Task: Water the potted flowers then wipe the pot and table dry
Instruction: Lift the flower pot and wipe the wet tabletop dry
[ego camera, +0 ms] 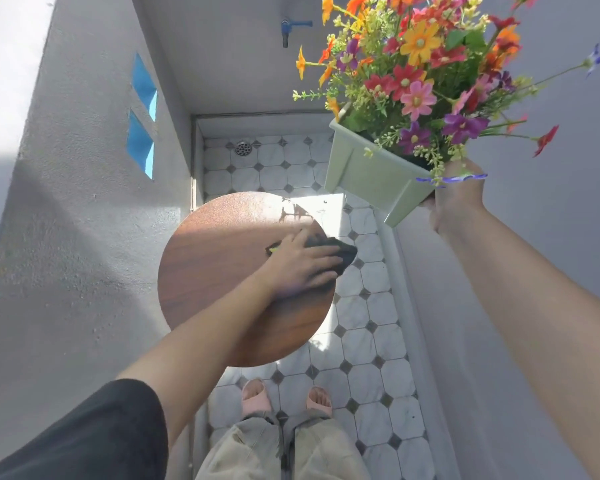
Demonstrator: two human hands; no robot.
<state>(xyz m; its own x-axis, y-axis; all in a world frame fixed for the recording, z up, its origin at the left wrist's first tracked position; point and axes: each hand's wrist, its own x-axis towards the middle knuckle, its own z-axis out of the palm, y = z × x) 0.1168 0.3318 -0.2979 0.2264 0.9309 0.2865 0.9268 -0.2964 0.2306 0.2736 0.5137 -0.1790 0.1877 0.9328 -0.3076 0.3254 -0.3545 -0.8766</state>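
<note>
The round, brown wood-grain tabletop (pixel 222 271) is standing on the white octagon-tiled floor (pixel 371 341) of a narrow grey-walled alcove. The square, pale green plastic pot of mixed artificial-looking flowers (pixel 371 174) is being held tilted in the air, clear of the tabletop and beyond its far right edge; the right hand (pixel 456 199) is gripping it from beneath its near corner. The left hand (pixel 303 265) is lying flat with fingers spread, pressing a dark cloth (pixel 343 252) against the tabletop at its right edge.

Risks, as judged: the one-handed underside grip is leaving the tilted pot liable to slip or spill onto the wiped surface. The cloth is overhanging the right edge and could drop. Pressure at the edge could tip the tabletop.
</note>
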